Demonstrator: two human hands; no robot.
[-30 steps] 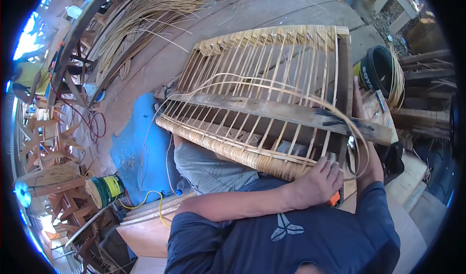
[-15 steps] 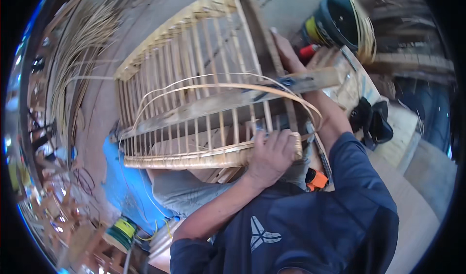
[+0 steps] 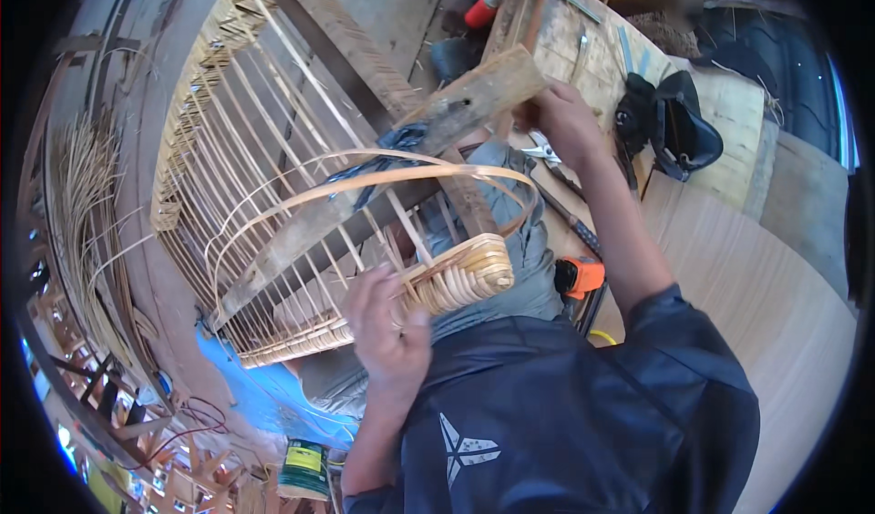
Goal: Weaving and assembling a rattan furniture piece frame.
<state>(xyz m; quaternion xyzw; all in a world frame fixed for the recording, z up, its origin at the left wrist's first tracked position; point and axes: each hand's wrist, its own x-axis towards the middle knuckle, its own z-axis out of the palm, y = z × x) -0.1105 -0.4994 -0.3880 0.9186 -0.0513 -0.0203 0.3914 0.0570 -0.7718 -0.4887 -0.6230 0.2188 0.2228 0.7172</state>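
Observation:
A cane-work panel (image 3: 201, 118) with slender rods and bindings along two edges lies tilted across my lap. A wooden board (image 3: 474, 95) spans it, with dark plastic (image 3: 401, 140) wrapped round part of it; loose cane loops (image 3: 415, 175) arch over it. My left hand (image 3: 387, 332) has its fingers apart, beside the near bound edge (image 3: 474, 272). My right hand (image 3: 561, 118) is curled at the board's far right end; what its fingers hold is hidden. Silver snips (image 3: 544, 148) lie just below my right hand.
A workbench (image 3: 574, 31) carries tools and black items (image 3: 684, 118). An orange-black tool (image 3: 576, 277), a red container (image 3: 481, 11) and dark tubs surround the panel. Cane bundles (image 3: 82, 195) lie left; a blue sheet (image 3: 264, 391) and green spool (image 3: 303, 468) are lower left.
The view has swung rightward. The panel is turned, its right end farther from me. My left hand has left the bound edge and opened; my right hand has moved to the board's end.

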